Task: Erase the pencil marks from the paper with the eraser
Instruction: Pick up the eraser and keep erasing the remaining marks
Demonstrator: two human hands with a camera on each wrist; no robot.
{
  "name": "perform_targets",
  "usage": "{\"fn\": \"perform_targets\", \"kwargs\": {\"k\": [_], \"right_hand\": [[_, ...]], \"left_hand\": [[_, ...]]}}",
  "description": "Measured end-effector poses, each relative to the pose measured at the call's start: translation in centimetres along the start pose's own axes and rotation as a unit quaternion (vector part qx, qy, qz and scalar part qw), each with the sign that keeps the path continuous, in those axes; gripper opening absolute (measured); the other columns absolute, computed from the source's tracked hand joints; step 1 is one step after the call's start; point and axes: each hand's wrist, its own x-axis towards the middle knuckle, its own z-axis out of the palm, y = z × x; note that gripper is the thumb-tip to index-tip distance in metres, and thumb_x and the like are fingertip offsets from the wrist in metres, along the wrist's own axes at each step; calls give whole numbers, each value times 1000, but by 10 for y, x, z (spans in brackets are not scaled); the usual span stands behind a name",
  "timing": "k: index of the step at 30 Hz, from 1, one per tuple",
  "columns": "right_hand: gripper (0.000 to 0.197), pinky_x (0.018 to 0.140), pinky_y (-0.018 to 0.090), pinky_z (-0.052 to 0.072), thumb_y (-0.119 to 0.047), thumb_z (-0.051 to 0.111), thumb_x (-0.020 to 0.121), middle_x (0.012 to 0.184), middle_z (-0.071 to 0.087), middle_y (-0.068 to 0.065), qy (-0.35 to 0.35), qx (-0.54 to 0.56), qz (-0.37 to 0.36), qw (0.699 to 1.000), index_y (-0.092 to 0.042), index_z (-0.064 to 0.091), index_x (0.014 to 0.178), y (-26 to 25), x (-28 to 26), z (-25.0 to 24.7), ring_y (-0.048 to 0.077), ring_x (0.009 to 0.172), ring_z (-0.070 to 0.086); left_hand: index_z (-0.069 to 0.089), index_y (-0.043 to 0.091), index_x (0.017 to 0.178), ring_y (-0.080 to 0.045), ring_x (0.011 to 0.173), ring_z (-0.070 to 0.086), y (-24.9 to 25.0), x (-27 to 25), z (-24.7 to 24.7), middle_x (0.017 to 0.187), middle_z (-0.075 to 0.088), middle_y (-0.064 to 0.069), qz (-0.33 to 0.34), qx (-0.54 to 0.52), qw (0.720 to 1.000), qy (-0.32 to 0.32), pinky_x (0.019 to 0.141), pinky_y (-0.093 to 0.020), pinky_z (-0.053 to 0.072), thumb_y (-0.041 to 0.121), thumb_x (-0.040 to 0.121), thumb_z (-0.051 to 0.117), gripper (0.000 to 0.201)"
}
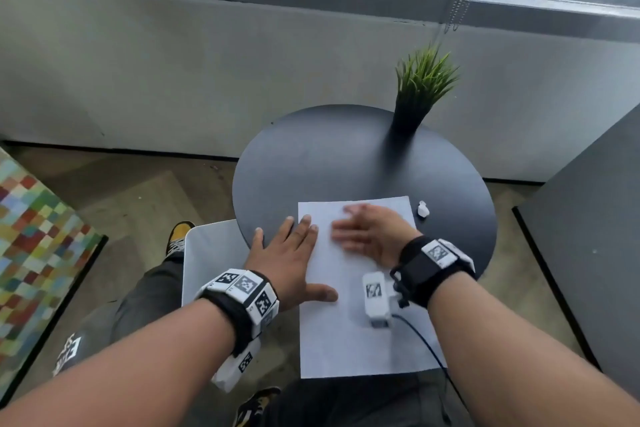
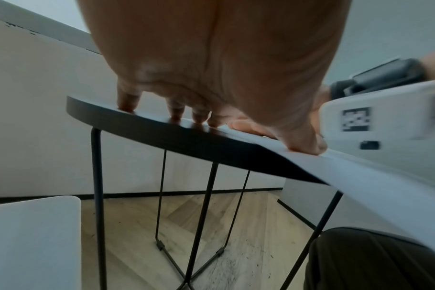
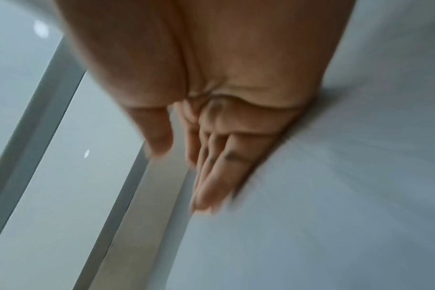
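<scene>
A white chair [image 1: 207, 253] is sitting just beside the round table's [image 1: 311, 156] left rim. The left hand [image 1: 287, 260] is lying flat with fingers spread, straddling the paper's [image 1: 346, 340] left edge, thumb pressing the sheet. The paper's near end is hanging past the table edge over the person's lap. The right hand [image 1: 367, 236] is resting on the sheet's far half, blurred, fingers straight and close together. The eraser [image 1: 423, 208] is lying just beyond the paper's far right corner, with bare tabletop behind it up to the plant [image 1: 420, 90].
</scene>
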Motion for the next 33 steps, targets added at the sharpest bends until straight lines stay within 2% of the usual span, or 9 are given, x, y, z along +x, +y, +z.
{"fn": "perform_targets", "kwargs": {"k": [3, 8, 11, 14, 19, 25, 27, 30, 33], "right_hand": [[11, 58, 32, 50, -28, 59, 93, 97, 63, 12, 235, -30, -133, 963, -18, 56, 90, -26, 25, -24, 19, 69, 64], [20, 68, 35, 55, -25, 56, 97, 100, 67, 13, -105, -78, 13, 991, -11, 60, 111, -13, 0, 1, 31, 87, 68], [12, 59, 31, 50, -14, 55, 96, 99, 61, 17, 97, -100, -105, 985, -9, 59, 106, -20, 15, -28, 22, 69, 62], [14, 63, 37, 53, -10, 52, 92, 95, 65, 16, 224, -262, -171, 923, -20, 62, 91, -46, 28, -75, 20, 69, 60], [36, 95, 41, 44, -18, 45, 84, 118, 48, -3, 134, -731, -47, 668, -41, 56, 110, -39, 17, -133, 30, 110, 48], [16, 90, 37, 41, -31, 46, 96, 113, 54, 4, 137, -738, -111, 652, -23, 58, 104, -37, 8, -135, 30, 106, 51], [12, 80, 35, 43, -28, 44, 96, 103, 61, 6, 142, -704, -119, 685, -20, 53, 93, -42, 7, -122, 28, 90, 53], [11, 70, 29, 47, -24, 49, 95, 87, 68, -1, 57, -653, -138, 743, -21, 59, 93, -46, 2, -92, 19, 73, 58], [17, 77, 24, 43, -25, 52, 96, 91, 65, -9, -33, -668, -181, 722, -25, 66, 106, -40, -1, -56, 14, 80, 55]], "left_hand": [[-15, 25, 160, -15, 153, -23, 0, 1, -1, 165, -28, 10, -1, -10, 1000, -6, 121, -63, -6, 93, 74, 42, 123], [-16, 27, 160, -14, 152, -25, -2, 2, 3, 165, -29, 11, -2, -12, 1000, -1, 121, -62, -9, 93, 74, 42, 122], [-17, 31, 159, -14, 152, -25, 0, 1, 2, 164, -30, 12, -1, -10, 1000, -8, 121, -62, -9, 92, 75, 43, 120], [-16, 35, 159, -15, 152, -25, -1, 0, -3, 165, -29, 10, 2, -4, 1000, -16, 122, -61, -7, 90, 76, 44, 116], [-6, 36, 160, -20, 155, -16, 2, 3, -19, 168, -20, 4, 8, 22, 999, -32, 122, -61, 4, 85, 76, 55, 114], [13, 33, 160, -24, 155, 3, 16, 13, -39, 170, -2, -2, 34, 77, 996, -13, 122, -53, 19, 78, 82, 56, 100], [16, 30, 160, -24, 154, 11, 25, 19, -41, 169, 6, -1, 53, 78, 996, 5, 119, -48, 27, 79, 82, 54, 99], [12, 28, 161, -24, 155, 7, 33, 29, -38, 170, 2, -1, 60, 84, 995, 1, 120, -50, 24, 85, 76, 55, 111], [0, 32, 161, -25, 156, -3, 31, 40, -34, 170, -10, 1, 45, 88, 995, -18, 122, -55, 16, 91, 64, 60, 128]]}}
